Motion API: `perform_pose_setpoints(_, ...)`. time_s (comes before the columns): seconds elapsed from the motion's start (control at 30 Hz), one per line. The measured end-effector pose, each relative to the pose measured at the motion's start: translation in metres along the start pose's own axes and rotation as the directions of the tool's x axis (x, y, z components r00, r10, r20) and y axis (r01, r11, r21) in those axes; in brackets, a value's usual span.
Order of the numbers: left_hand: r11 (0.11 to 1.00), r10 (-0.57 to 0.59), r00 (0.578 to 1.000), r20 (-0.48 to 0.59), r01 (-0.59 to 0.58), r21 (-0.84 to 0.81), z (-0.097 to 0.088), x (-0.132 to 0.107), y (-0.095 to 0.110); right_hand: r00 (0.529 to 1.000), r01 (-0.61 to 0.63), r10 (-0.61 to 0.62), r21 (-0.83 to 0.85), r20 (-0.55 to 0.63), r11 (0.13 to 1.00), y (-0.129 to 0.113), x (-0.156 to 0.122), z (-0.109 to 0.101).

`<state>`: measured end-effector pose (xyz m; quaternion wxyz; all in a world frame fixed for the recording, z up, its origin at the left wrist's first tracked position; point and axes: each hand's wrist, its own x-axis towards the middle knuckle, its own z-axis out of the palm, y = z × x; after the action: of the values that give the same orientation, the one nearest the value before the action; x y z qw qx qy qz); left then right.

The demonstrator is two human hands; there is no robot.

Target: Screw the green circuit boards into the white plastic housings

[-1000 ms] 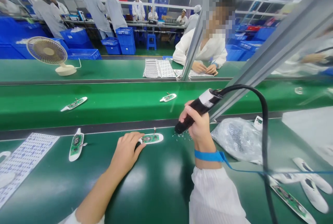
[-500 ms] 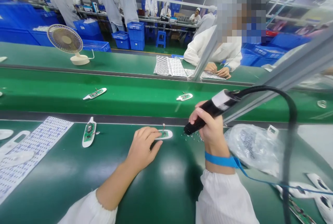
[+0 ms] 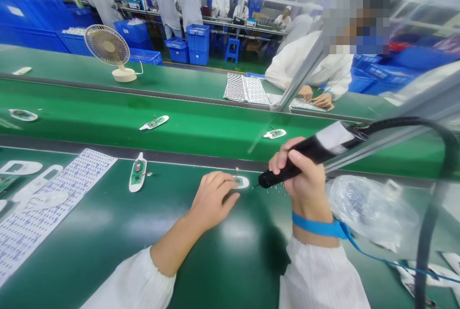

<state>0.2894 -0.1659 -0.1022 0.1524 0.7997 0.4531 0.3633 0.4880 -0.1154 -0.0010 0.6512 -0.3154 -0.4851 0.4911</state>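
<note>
My right hand [image 3: 304, 177] is wrapped round a black electric screwdriver [image 3: 309, 153] with a thick black cable [image 3: 431, 194]. Its tip points down-left at several tiny screws [image 3: 276, 188] scattered on the green bench. My left hand [image 3: 213, 196] lies curled over a small white housing with a green circuit board [image 3: 241, 182], fingers pressing on it and hiding most of it. A blue wrist strap [image 3: 316, 226] circles my right wrist.
Another white housing with a board [image 3: 137, 174] lies to the left, by a printed sheet [image 3: 46, 199]. A clear plastic bag [image 3: 366, 206] sits to the right. Two units [image 3: 154, 122] [image 3: 275, 133] ride the green conveyor behind. A fan [image 3: 109, 50] and a seated person's hands [image 3: 316, 98] are opposite.
My view has swung left, so everything sits further right. My left hand has slid further over the white housing, covering more of it. The screwdriver stays gripped just right of it.
</note>
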Motion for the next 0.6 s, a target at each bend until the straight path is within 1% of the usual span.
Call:
perform_pose_setpoints(0.13,1.000,-0.014,1.000,0.004,0.014,-0.017,0.000,0.000,0.002,0.994,-0.027,0.020,0.065,0.104,0.998,-0.005,-0.007,0.024)
perform_pose_setpoints(0.23,1.000,0.001,1.000,0.009,-0.001,-0.027,0.000,0.001,0.002,0.987,-0.026,0.013,0.081,0.162,0.996,-0.003,-0.012,0.035)
perform_pose_setpoints(0.37,0.999,0.007,1.000,0.009,-0.006,-0.053,0.000,0.002,0.001,0.979,-0.038,0.019,0.087,0.202,0.995,0.001,-0.015,0.040)
perform_pose_setpoints(0.53,0.989,-0.085,0.996,0.034,0.089,-0.117,0.003,0.003,0.000,0.983,-0.040,0.027,0.070,0.183,0.997,0.004,-0.015,0.040)
perform_pose_setpoints(0.6,0.987,-0.105,0.993,0.045,0.110,-0.117,0.002,0.003,-0.001,0.985,-0.035,0.022,0.072,0.172,0.997,0.005,-0.015,0.040)
